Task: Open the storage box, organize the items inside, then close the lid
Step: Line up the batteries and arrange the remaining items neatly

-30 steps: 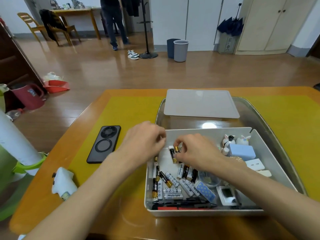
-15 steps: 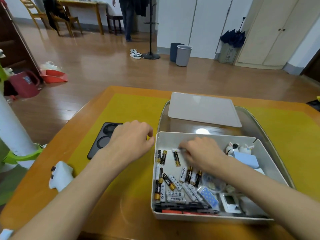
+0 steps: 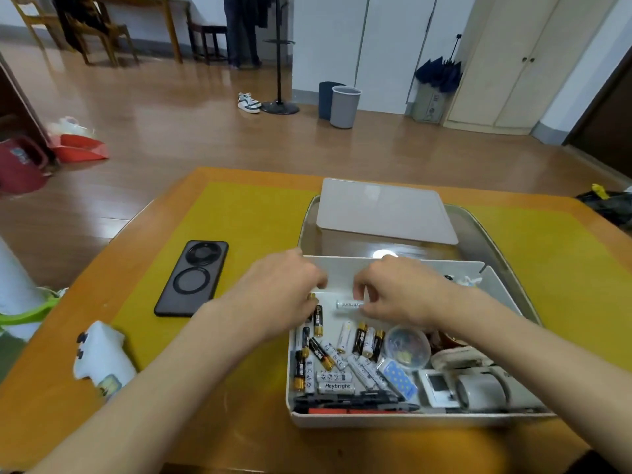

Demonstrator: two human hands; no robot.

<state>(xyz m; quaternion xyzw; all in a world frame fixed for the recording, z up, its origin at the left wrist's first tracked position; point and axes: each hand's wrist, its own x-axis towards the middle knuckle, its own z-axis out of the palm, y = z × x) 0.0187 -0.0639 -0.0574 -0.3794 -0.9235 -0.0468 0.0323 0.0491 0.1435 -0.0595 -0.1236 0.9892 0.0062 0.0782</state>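
Inside, open white storage box on steel tray: loose AA batteries, too jumbled to count; one clear tub. Lid lies behind box. Right hand pinches white battery; left hand curled at box's left corner, hold unclear.

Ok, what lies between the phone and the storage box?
In the head view, the left hand and wrist cross the yellow mat between phone and box; otherwise bare mat.
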